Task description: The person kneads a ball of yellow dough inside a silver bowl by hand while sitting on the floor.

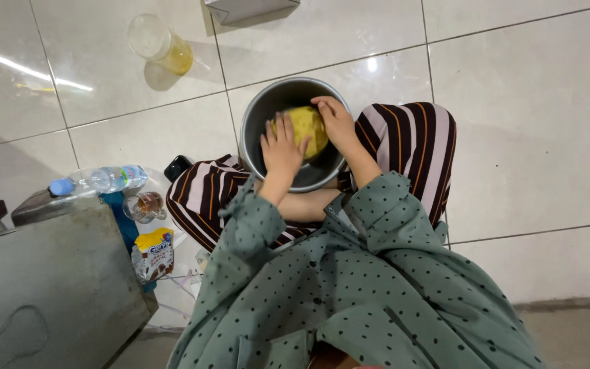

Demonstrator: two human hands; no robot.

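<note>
A round metal bowl (262, 113) sits on the tiled floor between my knees. Inside it lies a lump of yellow dough (306, 121). My left hand (281, 145) presses flat on the near left side of the dough, fingers spread. My right hand (336, 120) cups the dough's right and far side. Both hands touch the dough inside the bowl. My sleeves are green with dark dots, and my trousers are striped dark and pale.
A clear jar of yellow liquid (160, 44) stands on the floor at the back left. A lying water bottle (99, 180), a small glass cup (144, 206), a snack packet (154, 253) and a grey metal box (49, 287) are to my left. A box corner (247, 8) shows at top.
</note>
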